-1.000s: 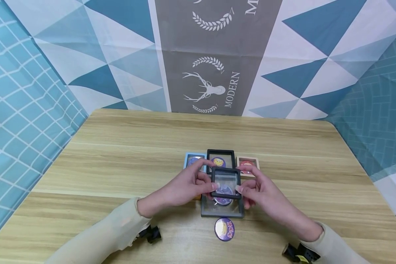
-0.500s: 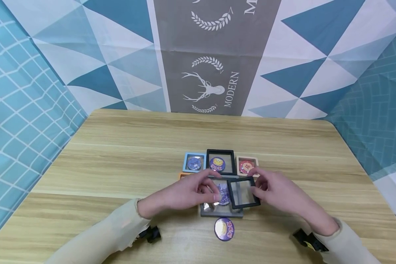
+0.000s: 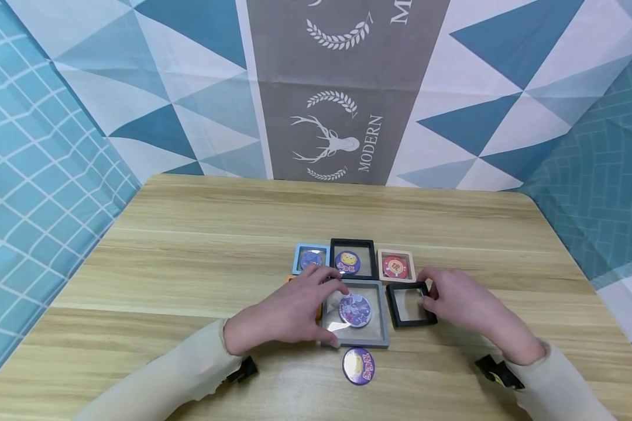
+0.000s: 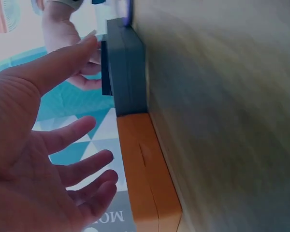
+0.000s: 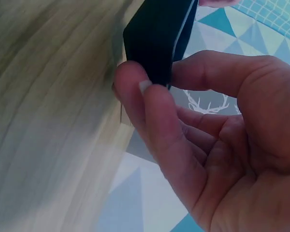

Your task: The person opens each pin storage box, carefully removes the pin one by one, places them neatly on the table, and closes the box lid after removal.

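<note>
My right hand (image 3: pixel 460 301) pinches a small black display frame (image 3: pixel 413 323) by its right side, thumb and fingers on the rim. It has a clear window with nothing inside and sits just right of a larger grey display frame (image 3: pixel 384 313). A round purple cartoon badge (image 3: pixel 355 310) shows in the grey frame's window. My left hand (image 3: pixel 289 307) hovers over that frame's left side with fingers spread; the left wrist view shows them apart from the frames. An orange frame (image 4: pixel 145 169) adjoins the grey one, mostly hidden by this hand in the head view.
Behind the grey frame stand a blue frame (image 3: pixel 297 257), a black frame (image 3: pixel 374 259) and a cream frame (image 3: pixel 412 269), each with a round badge. A loose purple badge (image 3: pixel 358 365) lies on the wooden table (image 3: pixel 232 234) in front.
Both hands held the small black frame over the grey one; the left let go. My right hand has carried it right and down beside the grey frame. The left hand has spread its fingers.
</note>
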Demonstrator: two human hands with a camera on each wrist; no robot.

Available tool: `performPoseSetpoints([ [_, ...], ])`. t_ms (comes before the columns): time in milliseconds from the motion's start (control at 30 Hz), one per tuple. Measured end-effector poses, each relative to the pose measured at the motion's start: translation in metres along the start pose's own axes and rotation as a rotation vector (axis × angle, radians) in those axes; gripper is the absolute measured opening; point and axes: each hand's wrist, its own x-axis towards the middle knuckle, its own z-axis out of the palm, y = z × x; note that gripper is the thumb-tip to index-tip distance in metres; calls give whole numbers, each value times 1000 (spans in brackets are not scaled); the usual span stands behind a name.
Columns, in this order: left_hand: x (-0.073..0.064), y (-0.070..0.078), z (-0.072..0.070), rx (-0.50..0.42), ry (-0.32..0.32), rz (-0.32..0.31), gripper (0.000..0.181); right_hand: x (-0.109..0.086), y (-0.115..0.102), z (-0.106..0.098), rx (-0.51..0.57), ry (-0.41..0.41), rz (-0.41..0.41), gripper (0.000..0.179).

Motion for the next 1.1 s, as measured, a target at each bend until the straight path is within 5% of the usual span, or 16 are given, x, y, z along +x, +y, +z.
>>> performPoseSetpoints([
  [567,-2,-6,2,183,8,99,95,3,0,1,-37,-38,76,32],
  [1100,-2,-7,6,223,-27,73,109,4,0,0,-61,36,39,35],
])
